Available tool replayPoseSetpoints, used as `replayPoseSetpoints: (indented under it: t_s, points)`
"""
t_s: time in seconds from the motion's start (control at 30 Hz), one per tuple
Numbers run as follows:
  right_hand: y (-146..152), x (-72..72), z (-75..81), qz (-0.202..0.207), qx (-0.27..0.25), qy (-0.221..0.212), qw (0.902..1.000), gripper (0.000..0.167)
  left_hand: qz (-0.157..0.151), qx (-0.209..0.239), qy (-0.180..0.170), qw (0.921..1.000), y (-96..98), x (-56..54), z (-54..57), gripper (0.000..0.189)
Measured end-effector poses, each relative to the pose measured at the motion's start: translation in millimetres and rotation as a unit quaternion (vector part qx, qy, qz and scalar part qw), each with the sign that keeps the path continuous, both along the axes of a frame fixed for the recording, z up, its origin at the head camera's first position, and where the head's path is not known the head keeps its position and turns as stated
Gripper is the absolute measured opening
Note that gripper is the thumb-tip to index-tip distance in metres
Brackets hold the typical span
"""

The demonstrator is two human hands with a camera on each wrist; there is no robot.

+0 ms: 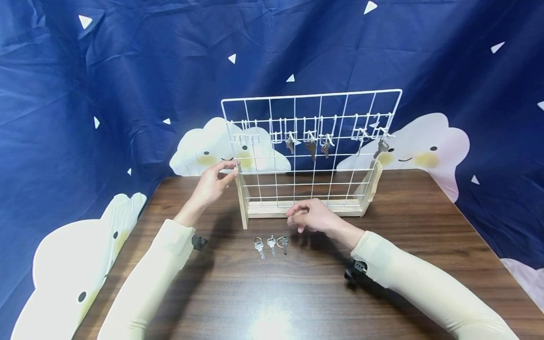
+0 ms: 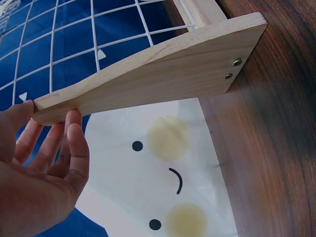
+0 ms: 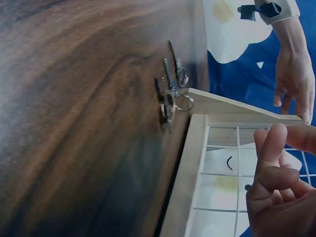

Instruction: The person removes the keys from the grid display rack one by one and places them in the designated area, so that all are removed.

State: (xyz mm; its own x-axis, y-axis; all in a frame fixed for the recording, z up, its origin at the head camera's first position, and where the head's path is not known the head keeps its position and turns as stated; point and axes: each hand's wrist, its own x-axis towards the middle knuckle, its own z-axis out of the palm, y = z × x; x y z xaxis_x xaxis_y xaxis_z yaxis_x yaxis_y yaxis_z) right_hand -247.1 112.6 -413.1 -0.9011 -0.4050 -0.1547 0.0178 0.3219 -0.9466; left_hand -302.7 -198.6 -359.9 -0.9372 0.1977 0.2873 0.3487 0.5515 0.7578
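Note:
A white wire grid rack (image 1: 312, 171) stands upright on a wooden base, with several keys hanging from its hooks. At its left end, my left hand (image 1: 210, 185) pinches the tip of the wooden side panel (image 2: 148, 74), thumb on the upper edge and fingers beneath. Three keys with rings lie in a row on the table before the rack: a left key (image 1: 259, 248), a middle key (image 1: 272, 245) and a right key (image 1: 284, 245). My right hand (image 1: 314, 217) hovers right of them, in front of the base, its fingers loosely bent with nothing between them.
The rack and loose keys are on a dark brown wooden table (image 1: 340, 293). Empty white hooks (image 1: 246, 137) hang on the grid's left part, and keys such as the far right one (image 1: 382, 147) further right. Behind is a blue cloth (image 1: 170, 61) with clouds.

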Motion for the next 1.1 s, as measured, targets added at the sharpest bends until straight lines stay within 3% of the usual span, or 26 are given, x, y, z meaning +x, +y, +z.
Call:
replayPoseSetpoints:
  t_s: [0.5, 1.1]
  points:
    - [0.6, 0.1, 19.5, -0.018, 0.011, 0.037, 0.9991, 0.023, -0.008, 0.009, 0.003, 0.9999, -0.1, 0.1, -0.8, 0.034]
    - [-1.1, -1.7, 40.4, -0.011, -0.030, 0.063, 0.9975, 0.022, -0.007, 0.009, 0.002, 0.9999, -0.1, -0.4, -1.1, 0.034]
